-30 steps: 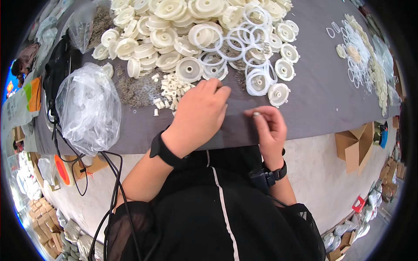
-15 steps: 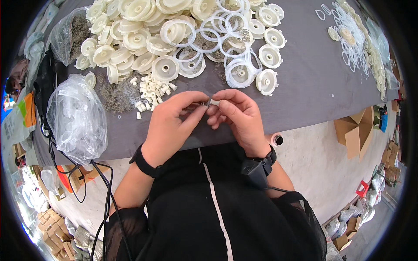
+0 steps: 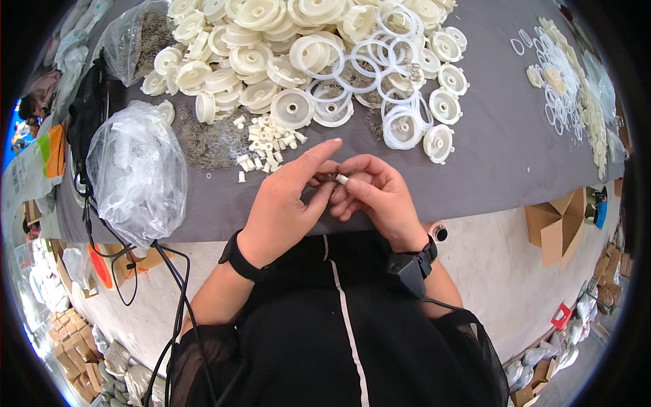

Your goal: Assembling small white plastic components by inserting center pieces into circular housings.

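I see my left hand and right hand pinched together on a small white peg, at six o'clock from the heap of white discs. It looks light, stiff, slippery; I'd grip its sides.

I see a grey-covered table over a pale concrete floor. 1 open cardboard box sits at right; more small boxes crowd the lower left. Daylight is even.
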A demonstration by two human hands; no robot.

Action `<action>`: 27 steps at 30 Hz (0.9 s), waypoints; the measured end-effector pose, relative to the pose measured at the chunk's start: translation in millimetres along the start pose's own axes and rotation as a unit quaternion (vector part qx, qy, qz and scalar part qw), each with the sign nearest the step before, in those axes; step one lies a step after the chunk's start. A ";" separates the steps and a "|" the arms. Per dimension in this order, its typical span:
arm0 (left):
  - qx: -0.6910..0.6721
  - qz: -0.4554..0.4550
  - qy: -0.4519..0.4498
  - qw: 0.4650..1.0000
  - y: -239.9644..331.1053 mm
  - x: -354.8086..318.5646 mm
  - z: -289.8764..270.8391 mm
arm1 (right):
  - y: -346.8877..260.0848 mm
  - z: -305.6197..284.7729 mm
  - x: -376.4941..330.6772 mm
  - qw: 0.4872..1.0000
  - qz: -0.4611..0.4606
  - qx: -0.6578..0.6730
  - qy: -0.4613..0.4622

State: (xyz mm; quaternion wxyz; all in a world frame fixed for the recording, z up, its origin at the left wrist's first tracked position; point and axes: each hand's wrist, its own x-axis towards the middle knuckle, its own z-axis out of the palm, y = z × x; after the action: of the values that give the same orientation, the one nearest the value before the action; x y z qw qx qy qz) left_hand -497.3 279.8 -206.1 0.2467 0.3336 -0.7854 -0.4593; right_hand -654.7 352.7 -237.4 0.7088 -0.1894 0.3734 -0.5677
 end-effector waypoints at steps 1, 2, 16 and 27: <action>-0.019 0.006 0.008 1.000 -1.7 0.6 -1.2 | 0.5 1.3 0.8 1.000 0.000 0.000 -0.005; -0.037 0.012 0.016 0.999 -3.3 1.4 -2.6 | 0.4 3.1 1.6 1.000 -0.001 -0.021 0.006; 0.119 0.047 0.002 0.992 9.6 -7.9 -10.5 | 9.0 12.9 0.4 0.986 -0.069 -0.131 0.076; -0.048 0.029 0.035 0.998 4.7 -1.9 -10.7 | 14.1 10.9 4.0 0.989 -0.079 -0.096 0.082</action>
State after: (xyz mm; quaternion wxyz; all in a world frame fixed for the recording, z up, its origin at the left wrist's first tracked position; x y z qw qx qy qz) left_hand -490.1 276.9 -197.2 0.3029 0.3141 -0.7627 -0.4773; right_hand -636.9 351.2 -241.3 0.6071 -0.2387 0.4669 -0.5970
